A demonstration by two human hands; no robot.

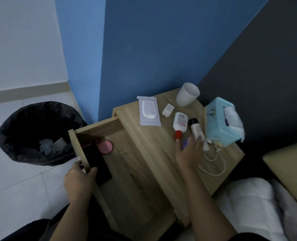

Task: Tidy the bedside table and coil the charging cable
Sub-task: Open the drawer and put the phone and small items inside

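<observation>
Low, left hand [80,180] round drawer front [78,146]

the whole view is sitting in dim, bluish light, with the brightest patch falling on the pale wall [22,40] and floor [14,188] at the left of the frame. the dark wall [265,58] at the upper right is sinking toward black, and the inside of the drawer [92,153] is lying in deep shadow. the right hand [189,151] is smearing with motion blur. straight edges are bowing near the borders, and fine detail is looking soft and grainy.
</observation>
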